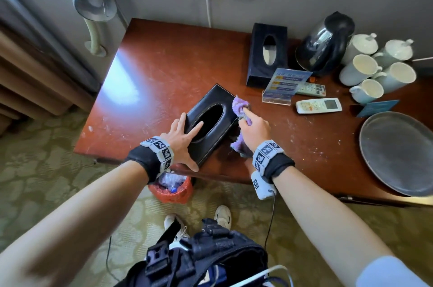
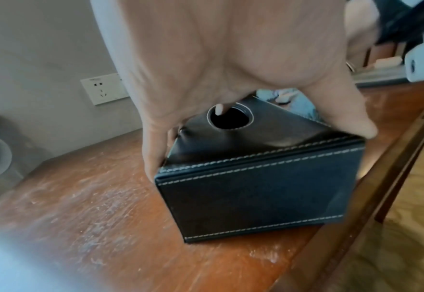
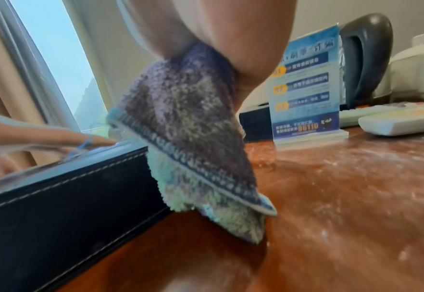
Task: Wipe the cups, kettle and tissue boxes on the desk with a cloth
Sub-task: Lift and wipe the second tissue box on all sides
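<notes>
A black leather tissue box lies at an angle near the desk's front edge. My left hand holds it from above, fingers down one side, thumb at the other, one fingertip over the oval opening. My right hand grips a bunched purple cloth against the box's right side. A second black tissue box stands further back. The steel kettle and several white cups are at the back right.
Two remotes and an acrylic sign holder lie right of the cloth. A round metal tray sits at the right front. Lidded white pots stand behind the cups. A red bin sits below the desk edge.
</notes>
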`<state>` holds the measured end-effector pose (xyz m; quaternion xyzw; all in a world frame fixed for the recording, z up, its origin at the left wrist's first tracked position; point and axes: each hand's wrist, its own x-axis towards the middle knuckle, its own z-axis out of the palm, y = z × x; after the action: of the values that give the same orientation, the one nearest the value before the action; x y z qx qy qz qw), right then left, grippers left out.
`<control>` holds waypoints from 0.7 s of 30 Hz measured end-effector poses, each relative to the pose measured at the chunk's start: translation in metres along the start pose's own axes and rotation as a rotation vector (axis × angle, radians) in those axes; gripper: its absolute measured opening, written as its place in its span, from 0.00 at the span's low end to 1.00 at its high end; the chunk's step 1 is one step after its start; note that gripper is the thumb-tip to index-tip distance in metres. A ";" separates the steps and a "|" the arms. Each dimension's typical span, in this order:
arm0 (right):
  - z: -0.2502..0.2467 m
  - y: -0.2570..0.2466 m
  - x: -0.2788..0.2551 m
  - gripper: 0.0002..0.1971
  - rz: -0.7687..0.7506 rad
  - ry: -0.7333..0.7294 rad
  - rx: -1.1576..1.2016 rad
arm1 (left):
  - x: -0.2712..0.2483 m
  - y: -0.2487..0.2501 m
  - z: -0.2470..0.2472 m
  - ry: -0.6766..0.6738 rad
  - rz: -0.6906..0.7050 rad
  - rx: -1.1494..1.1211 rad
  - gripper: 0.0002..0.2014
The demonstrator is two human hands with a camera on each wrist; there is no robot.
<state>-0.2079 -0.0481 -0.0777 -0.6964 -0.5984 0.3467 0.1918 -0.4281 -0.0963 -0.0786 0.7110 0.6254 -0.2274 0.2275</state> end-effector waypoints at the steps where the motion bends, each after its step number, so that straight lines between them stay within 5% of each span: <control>1: -0.005 -0.003 0.001 0.22 -0.015 -0.006 -0.019 | -0.001 0.000 0.000 -0.005 0.002 0.013 0.70; 21: -0.045 -0.002 0.020 0.22 -0.048 -0.079 -0.099 | 0.013 0.016 -0.006 0.148 -0.188 -0.048 0.64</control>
<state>-0.1759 -0.0213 -0.0504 -0.6760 -0.6386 0.3393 0.1416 -0.4102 -0.0845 -0.0813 0.6583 0.7097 -0.1795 0.1754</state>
